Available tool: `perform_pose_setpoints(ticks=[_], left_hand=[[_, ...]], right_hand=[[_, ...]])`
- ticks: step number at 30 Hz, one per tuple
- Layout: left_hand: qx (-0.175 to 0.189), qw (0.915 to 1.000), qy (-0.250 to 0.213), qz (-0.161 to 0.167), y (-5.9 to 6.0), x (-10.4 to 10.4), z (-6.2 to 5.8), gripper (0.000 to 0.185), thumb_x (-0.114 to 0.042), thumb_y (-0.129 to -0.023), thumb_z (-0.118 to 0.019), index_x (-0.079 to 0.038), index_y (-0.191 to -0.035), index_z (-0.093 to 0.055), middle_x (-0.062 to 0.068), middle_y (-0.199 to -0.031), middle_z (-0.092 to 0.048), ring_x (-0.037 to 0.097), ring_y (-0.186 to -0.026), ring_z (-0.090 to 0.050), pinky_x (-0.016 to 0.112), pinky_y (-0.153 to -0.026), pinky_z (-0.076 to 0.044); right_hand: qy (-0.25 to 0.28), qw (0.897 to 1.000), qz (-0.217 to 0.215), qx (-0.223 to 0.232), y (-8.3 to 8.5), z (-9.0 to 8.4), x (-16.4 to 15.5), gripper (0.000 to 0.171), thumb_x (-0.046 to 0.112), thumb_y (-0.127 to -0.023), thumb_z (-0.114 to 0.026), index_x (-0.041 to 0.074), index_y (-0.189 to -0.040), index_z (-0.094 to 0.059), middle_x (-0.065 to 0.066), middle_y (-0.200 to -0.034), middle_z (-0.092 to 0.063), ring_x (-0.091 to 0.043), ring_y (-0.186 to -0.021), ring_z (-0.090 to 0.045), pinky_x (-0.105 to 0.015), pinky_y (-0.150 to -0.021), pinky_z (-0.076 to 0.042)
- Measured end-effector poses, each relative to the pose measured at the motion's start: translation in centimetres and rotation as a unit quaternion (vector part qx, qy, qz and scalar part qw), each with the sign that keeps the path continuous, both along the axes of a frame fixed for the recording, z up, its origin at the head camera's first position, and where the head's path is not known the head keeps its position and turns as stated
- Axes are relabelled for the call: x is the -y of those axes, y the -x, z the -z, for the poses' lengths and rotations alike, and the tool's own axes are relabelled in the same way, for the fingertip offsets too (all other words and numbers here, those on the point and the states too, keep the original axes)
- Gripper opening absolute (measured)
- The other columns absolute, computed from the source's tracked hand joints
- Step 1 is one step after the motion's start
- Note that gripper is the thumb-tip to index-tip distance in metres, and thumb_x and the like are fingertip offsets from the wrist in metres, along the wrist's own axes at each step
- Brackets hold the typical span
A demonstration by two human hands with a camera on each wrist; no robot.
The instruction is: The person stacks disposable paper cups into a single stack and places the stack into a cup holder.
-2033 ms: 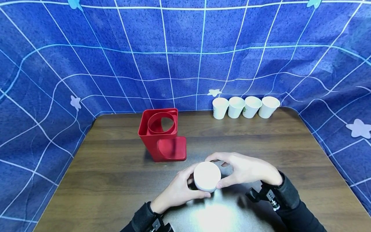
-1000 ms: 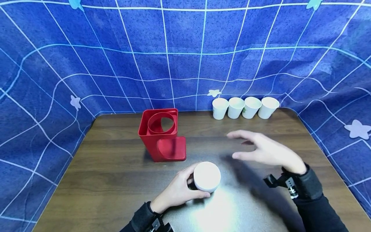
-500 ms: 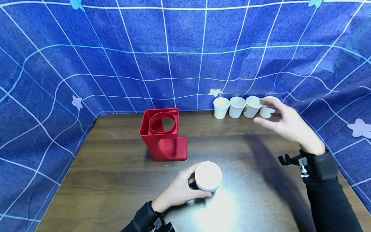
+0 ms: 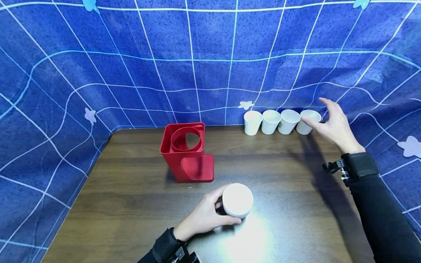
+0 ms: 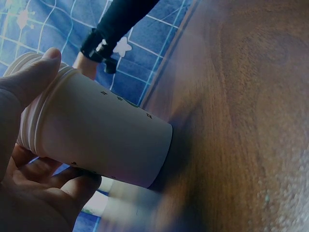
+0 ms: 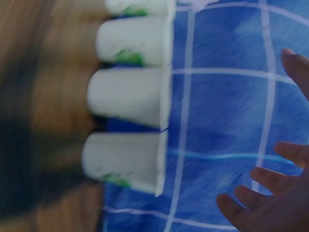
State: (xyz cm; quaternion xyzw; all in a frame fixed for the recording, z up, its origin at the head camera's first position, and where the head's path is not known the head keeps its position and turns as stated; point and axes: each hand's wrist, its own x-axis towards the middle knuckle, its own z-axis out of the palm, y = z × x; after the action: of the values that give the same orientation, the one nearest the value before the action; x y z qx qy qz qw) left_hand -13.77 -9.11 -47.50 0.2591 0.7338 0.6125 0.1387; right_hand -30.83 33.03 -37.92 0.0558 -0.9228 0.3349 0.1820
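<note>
My left hand (image 4: 210, 213) grips a stack of nested white paper cups (image 4: 237, 200) upright at the front middle of the table. In the left wrist view the thumb (image 5: 41, 72) lies over the rims and the fingers curl beneath the stack (image 5: 101, 125), whose narrow base is at the wood. My right hand (image 4: 337, 126) is at the back right, fingers spread and holding nothing. Its thumb overlaps the rightmost paper cup (image 4: 302, 128) of a row in the head view. The right wrist view, blurred, shows that cup (image 6: 125, 159) apart from the fingertips, with green print on its side.
A red plastic stand (image 4: 197, 170) with a round ring and a low flat step is left of centre. Three more white cups, the leftmost (image 4: 252, 126) among them, line the table's back edge. Behind hangs a blue cloth (image 4: 210, 73) with white lines and stars.
My right hand let go of the cup stack and moved back and right to the end of the cup row, its fingers spreading. The left hand kept hold of the stack in place.
</note>
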Motion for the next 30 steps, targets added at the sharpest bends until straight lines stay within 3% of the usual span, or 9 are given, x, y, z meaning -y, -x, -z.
perform_pose_setpoints(ticks=[7, 19, 25, 30], left_hand=[[-0.005, 0.9999, -0.009, 0.005, 0.1, 0.0, 0.1, 0.08, -0.019, -0.079, -0.091, -0.023, -0.148, -0.051, 0.001, -0.141, -0.06, 0.015, -0.123, -0.063, 0.025, -0.104, -0.053], [0.003, 0.9999, -0.015, 0.006, 0.1, 0.1, 0.2, 0.079, -0.016, -0.078, -0.092, -0.023, -0.147, -0.052, 0.001, -0.141, -0.061, 0.017, -0.123, -0.064, 0.025, -0.105, -0.053], [0.015, 0.9998, -0.012, 0.002, 0.0, 0.1, 0.0, 0.08, -0.016, -0.077, -0.092, -0.024, -0.146, -0.053, 0.0, -0.14, -0.061, 0.016, -0.123, -0.064, 0.025, -0.105, -0.052], [0.02, 0.9997, -0.012, 0.006, 0.0, 0.1, 0.0, 0.081, -0.015, -0.077, -0.092, -0.024, -0.147, -0.052, 0.0, -0.142, -0.059, 0.016, -0.126, -0.062, 0.025, -0.106, -0.051]], right_hand=[[0.01, 0.999, 0.033, 0.028, 2.3, 2.2, -2.0, 0.1, 0.049, -0.09, -0.073, 0.001, -0.162, -0.023, -0.033, -0.161, -0.029, -0.053, -0.149, -0.027, -0.067, -0.121, -0.023], [-0.003, 0.994, 0.07, 0.09, 5.3, 5.8, -3.3, 0.106, 0.058, -0.093, -0.066, -0.012, -0.158, -0.019, -0.04, -0.157, -0.03, -0.056, -0.146, -0.028, -0.066, -0.12, -0.025], [0.008, 0.989, 0.087, 0.115, 5.8, 7.0, -3.4, 0.104, 0.06, -0.094, -0.061, -0.012, -0.157, -0.02, -0.042, -0.154, -0.033, -0.06, -0.141, -0.032, -0.068, -0.117, -0.029], [0.025, 0.989, 0.098, 0.106, 5.4, 7.7, -3.2, 0.096, 0.057, -0.095, -0.063, -0.012, -0.153, -0.031, -0.041, -0.149, -0.041, -0.059, -0.137, -0.039, -0.065, -0.115, -0.033]])
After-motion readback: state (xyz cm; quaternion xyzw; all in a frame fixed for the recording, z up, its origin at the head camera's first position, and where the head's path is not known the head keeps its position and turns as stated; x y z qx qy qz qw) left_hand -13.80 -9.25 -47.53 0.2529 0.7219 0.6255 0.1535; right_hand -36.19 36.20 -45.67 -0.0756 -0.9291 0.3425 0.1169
